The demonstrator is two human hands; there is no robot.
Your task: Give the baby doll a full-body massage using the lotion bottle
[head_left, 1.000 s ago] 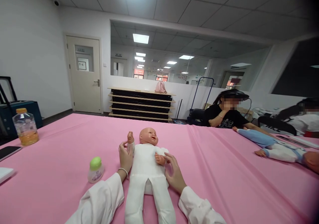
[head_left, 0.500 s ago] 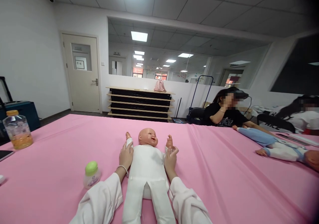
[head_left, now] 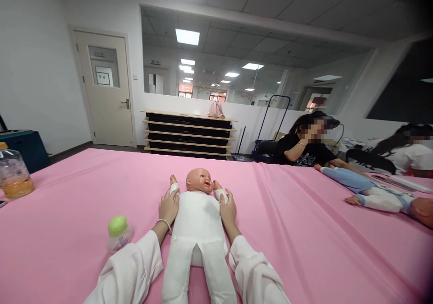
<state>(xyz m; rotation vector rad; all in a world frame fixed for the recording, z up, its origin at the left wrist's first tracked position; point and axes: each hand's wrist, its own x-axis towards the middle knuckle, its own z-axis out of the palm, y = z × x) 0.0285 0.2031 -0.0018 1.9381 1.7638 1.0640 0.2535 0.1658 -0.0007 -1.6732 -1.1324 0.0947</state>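
A baby doll (head_left: 199, 218) with a white cloth body lies on its back on the pink tablecloth (head_left: 135, 177), its head at the far end. My left hand (head_left: 168, 206) is closed around the doll's arm on the left, whose small hand points up beside the head. On the other side, my right hand (head_left: 228, 208) grips the doll's other arm, which is bent in toward the chin. A jar with a green lid (head_left: 117, 227) stands left of my left forearm.
At the left edge stands a bottle of orange liquid (head_left: 15, 177). A second doll in blue and white (head_left: 382, 198) lies at the right. Beyond it, a person in black (head_left: 304, 150) sits at the table, with another person farther right.
The doll's arm in my right hand has tilted inward, its small hand now near the doll's face. The whole view has shifted slightly, and my left hand keeps its hold.
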